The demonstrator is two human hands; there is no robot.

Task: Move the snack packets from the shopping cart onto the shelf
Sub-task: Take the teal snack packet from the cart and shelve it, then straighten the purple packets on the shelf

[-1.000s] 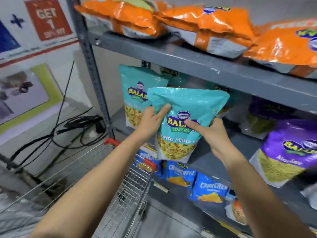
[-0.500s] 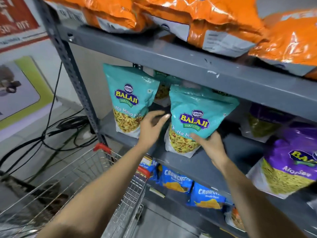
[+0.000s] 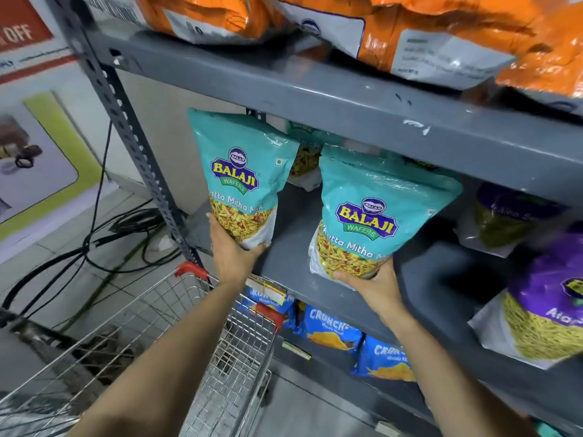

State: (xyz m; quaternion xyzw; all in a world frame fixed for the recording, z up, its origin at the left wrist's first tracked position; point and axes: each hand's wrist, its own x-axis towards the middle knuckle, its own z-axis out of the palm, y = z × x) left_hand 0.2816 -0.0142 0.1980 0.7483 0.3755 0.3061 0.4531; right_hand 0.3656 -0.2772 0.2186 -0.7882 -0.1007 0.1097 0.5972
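Observation:
Two teal Balaji Khatta Mitha Mix packets stand upright on the grey middle shelf (image 3: 290,266). My left hand (image 3: 232,250) cups the bottom of the left teal packet (image 3: 239,175). My right hand (image 3: 375,285) grips the bottom edge of the right teal packet (image 3: 375,212). A third teal packet (image 3: 304,152) shows partly behind and between them. The wire shopping cart (image 3: 164,329) with red corner caps sits below my left arm; no packets show in the part of its basket I can see.
Orange packets (image 3: 410,29) lie on the top shelf. Purple packets (image 3: 549,304) stand at the right of the middle shelf. Blue Crunchex packets (image 3: 331,329) line the lower shelf. Black cables (image 3: 104,234) trail on the floor left of the perforated shelf post (image 3: 126,121).
The right packet went from mid-air onto the middle shelf. My left hand let go of it and moved to the base of the left packet. My right hand slid to its bottom edge.

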